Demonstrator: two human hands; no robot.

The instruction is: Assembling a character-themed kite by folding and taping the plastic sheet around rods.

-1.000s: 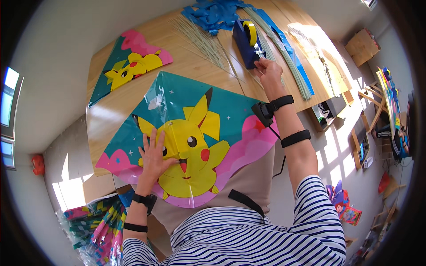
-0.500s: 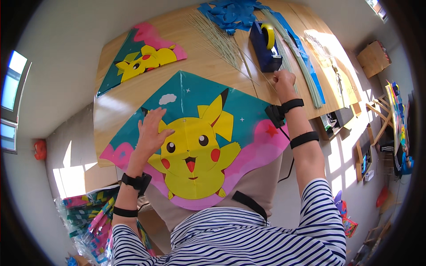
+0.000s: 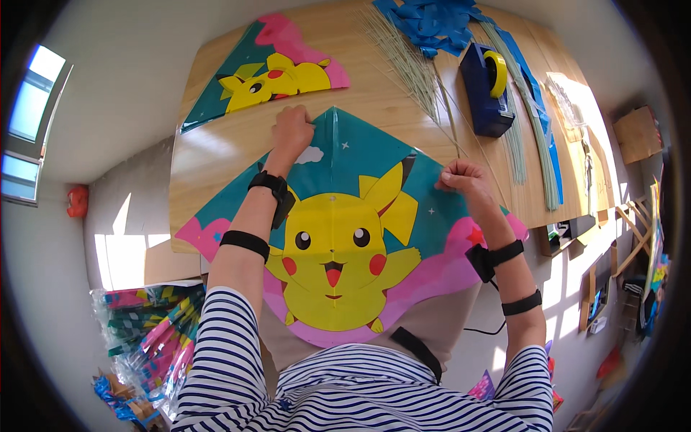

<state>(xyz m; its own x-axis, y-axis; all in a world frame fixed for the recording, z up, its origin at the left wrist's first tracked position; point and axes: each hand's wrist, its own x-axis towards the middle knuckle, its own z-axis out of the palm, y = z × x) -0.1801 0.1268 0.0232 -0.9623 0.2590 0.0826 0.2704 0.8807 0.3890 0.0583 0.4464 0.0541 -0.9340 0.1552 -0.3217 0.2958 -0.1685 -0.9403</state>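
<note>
A diamond-shaped kite sail [image 3: 331,288], teal and pink with a big yellow cartoon figure, lies partly on the table and hangs over its near edge toward my lap. Across its upper left edge, close to the top point, reaches my left hand [image 3: 293,133]. Its fingers are curled down and their tips are hidden. My right hand [image 3: 464,178] is at the sail's upper right edge, thumb and fingers pinched together; what they hold is too small to make out. A navy tape dispenser [image 3: 479,104] with a yellow roll [image 3: 497,74] stands beyond it.
A folded matching sail [image 3: 281,75] lies at the table's [image 3: 216,158] far left. Thin sticks [image 3: 407,61], blue strips [image 3: 439,21] and a bundle of pale rods [image 3: 536,137] are at the back and right. Plastic-wrapped packages [image 3: 155,331] are piled low on the left.
My left hand has moved up from the figure to the sail's upper edge, its fingers now curled. The right hand has come away from the tape dispenser to the sail's right edge. The view has shifted.
</note>
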